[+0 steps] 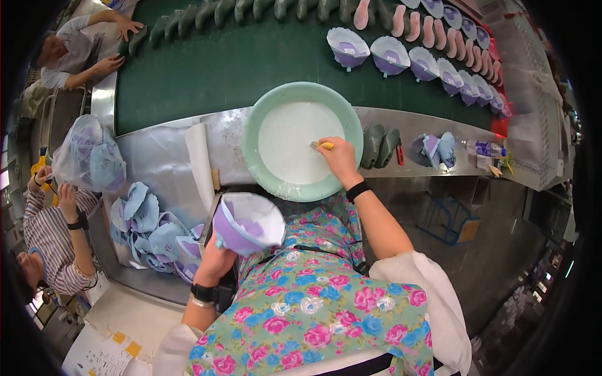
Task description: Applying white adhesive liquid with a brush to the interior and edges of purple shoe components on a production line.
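purple-labelled bottle, small red tool, blue metal frame, co-worker in stripes

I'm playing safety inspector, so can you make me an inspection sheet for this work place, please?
Surface: green worktop, with a metal ledge on the wearer's side.
Job's things: pale green basin with white contents; purple-and-white piece; yellow-handled tool.
Clutter: plastic bottle and red tool to the basin's right; heaped blue pieces at left.
Hands: left hand holds the purple-and-white piece; right hand holds the yellow-handled tool over the basin.
Cables: nothing seen.
Surroundings: two other people at left, one in a striped shirt.
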Tool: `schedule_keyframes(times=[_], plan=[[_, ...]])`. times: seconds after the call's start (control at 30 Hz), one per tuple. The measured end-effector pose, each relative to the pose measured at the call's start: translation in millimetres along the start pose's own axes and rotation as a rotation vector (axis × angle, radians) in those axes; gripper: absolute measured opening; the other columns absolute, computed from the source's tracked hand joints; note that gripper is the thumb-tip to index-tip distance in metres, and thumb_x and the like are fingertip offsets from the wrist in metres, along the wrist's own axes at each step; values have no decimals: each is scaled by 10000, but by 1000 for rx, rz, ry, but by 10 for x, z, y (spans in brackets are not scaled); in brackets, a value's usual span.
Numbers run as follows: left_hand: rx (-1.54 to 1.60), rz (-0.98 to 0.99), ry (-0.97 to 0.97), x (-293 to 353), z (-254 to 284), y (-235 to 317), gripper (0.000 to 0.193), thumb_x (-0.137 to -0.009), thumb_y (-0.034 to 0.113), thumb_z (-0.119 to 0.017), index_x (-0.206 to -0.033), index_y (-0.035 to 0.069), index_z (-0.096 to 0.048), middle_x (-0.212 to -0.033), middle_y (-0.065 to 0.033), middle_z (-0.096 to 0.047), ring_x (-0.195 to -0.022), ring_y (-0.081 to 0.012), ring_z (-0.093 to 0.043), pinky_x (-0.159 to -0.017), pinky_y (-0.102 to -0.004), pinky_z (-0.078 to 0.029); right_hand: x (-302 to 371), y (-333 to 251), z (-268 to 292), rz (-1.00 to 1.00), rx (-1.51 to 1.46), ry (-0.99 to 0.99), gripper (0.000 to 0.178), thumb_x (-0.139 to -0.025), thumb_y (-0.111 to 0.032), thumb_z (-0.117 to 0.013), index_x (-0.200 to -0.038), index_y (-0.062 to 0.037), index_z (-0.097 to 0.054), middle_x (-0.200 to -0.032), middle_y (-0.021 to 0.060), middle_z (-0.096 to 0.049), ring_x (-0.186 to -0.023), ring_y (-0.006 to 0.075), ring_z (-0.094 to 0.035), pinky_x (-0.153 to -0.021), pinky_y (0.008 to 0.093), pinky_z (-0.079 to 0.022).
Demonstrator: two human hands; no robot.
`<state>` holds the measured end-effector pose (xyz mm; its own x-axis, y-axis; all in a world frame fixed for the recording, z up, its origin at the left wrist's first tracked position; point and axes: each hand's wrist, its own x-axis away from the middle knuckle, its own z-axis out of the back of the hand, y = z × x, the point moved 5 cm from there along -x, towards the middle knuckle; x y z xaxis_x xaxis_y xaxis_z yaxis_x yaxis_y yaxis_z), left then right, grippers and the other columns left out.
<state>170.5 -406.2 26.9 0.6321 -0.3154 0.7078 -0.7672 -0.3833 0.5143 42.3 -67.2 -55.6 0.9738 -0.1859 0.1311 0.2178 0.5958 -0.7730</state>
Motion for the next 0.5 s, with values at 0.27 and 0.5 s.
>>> schedule_keyframes(times=[0.27,0.5], plan=[[82,-73,-89,-721,-574,254,432,-954,189,-481,-1352,54,-379,-1310,-119,-498,-1201,-274,-492,-1012,-446,-410,148,-1077,806,-53,-431,-67,198,-771,-41,-715,-966,-12,-692,-913,80,-691,-859,120,-642,-740,247,-495],[100,-30,-247,-894,-944,274,380,-920,92,-533,-1289,61,-447,-1194,-66,-558,-1085,-222,-557,-980,-404,-438,213,-1307,968,72,-574,-95,185,-783,-36,-707,-964,-1,-692,-912,71,-683,-827,105,-626,-729,227,-485]])
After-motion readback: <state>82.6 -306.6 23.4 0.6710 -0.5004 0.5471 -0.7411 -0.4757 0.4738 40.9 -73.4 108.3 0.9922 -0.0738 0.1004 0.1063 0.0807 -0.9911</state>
